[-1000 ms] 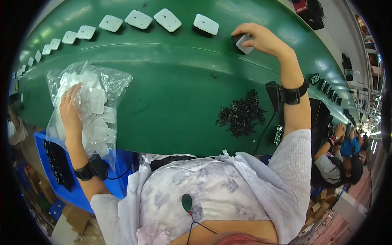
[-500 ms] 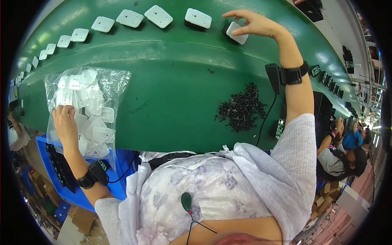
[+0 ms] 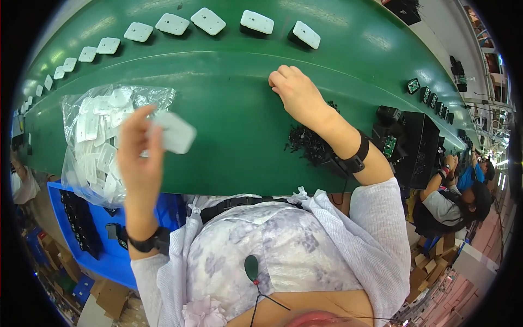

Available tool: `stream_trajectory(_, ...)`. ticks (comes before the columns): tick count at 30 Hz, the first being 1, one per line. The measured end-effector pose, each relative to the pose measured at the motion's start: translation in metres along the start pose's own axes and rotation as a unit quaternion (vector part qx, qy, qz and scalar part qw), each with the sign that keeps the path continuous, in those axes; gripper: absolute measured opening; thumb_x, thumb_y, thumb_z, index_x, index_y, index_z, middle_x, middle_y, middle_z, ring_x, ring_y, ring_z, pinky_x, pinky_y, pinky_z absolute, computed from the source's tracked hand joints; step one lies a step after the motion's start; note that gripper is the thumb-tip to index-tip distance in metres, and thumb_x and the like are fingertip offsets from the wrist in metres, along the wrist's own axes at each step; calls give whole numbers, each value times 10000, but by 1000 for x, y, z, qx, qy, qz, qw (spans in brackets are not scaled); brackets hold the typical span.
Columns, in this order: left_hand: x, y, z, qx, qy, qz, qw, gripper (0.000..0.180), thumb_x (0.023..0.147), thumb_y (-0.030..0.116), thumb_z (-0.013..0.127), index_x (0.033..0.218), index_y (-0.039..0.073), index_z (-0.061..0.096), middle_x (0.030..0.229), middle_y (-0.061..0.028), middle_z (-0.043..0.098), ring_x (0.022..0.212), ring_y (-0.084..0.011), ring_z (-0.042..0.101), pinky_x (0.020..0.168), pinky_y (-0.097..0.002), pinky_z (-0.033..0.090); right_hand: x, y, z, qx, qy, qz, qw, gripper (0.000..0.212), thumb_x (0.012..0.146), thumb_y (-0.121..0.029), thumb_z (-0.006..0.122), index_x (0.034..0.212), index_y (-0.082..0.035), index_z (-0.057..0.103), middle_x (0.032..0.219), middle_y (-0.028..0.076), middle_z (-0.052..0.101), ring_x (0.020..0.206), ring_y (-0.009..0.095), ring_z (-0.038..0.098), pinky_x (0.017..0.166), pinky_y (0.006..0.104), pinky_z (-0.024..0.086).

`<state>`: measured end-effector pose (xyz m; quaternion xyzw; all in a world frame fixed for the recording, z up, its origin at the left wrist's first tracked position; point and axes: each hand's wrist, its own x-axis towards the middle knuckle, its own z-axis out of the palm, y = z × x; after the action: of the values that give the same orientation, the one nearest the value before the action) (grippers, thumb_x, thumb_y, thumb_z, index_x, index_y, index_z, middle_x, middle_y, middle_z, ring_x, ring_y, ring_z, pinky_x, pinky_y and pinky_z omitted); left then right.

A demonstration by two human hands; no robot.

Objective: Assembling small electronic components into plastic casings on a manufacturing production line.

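My left hand [image 3: 140, 158], blurred by motion, pinches a white plastic cover [image 3: 177, 133] between thumb and fingers above the table. Beside it lies a clear plastic bag [image 3: 162, 96] full of similar white covers [image 3: 90, 126]. My right hand [image 3: 298, 95] is over the middle of the green table, its fingers curled together; whatever they may hold is hidden. Under my right forearm is a pile of small black parts [image 3: 305, 143], partly covered. Beyond my hands, the closest black case with a white top [image 3: 306, 34] sits at the end of a curved row of similar cases [image 3: 208, 22].
A blue bin [image 3: 111, 268] with black parts stands below the table edge at left. Right of the pile are a black box [image 3: 420, 150] and a green circuit board [image 3: 389, 146]. More boards [image 3: 414, 86] line the far right, where other people [image 3: 455, 204] sit.
My left hand has lifted a white cover out of the bag and moved right. My right hand has left the end case, come nearer and closed. That case now stands slightly further left.
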<state>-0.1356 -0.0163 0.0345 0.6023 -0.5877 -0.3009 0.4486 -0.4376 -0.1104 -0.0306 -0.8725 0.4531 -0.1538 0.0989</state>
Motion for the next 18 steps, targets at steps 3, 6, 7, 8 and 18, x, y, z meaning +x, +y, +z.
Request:
stream_trajectory(3, 0, 10, 41, -59, -117, 19, 991, 167, 879, -50, 542, 983, 12, 656, 867, -57, 569, 669, -107, 566, 570, -211, 459, -3, -10, -5, -82, 10, -10, 997, 187, 772, -33, 659, 935, -27, 566, 825, 105, 544, 796, 287, 550, 723, 356, 468)
stream_trajectory(6, -1, 8, 77, -137, -112, 2, 984, 158, 858, -41, 587, 987, 10, 661, 837, -54, 553, 597, -101, 551, 506, -222, 446, 4, -23, -24, 119, 27, 70, 990, 161, 809, -6, 641, 960, -2, 585, 845, 90, 594, 777, 226, 594, 732, 304, 491)
stream_trajectory(7, -1, 8, 85, -155, -111, -9, 982, 159, 845, -31, 615, 991, 12, 662, 825, -54, 550, 596, -106, 550, 507, -228, 449, 3, -33, -33, 317, 28, 151, 936, 146, 830, -9, 637, 966, 7, 588, 875, 87, 611, 790, 194, 605, 750, 289, 498)
stream_trajectory(8, -2, 7, 90, -156, -108, -9, 982, 159, 845, -31, 615, 991, 12, 662, 825, -54, 550, 596, -106, 550, 507, -228, 449, -2, -42, -38, 498, 29, 227, 836, 131, 851, -12, 633, 973, 15, 592, 904, 84, 628, 803, 162, 615, 768, 274, 505)
stream_trajectory(18, 2, 1, 110, -53, -55, 184, 980, 143, 781, 8, 687, 906, 22, 619, 782, -89, 553, 582, -225, 579, 504, -317, 470, -25, -99, -7, 675, 203, 173, 687, 145, 846, 37, 636, 955, -26, 563, 967, 66, 606, 909, 130, 583, 833, 260, 472)
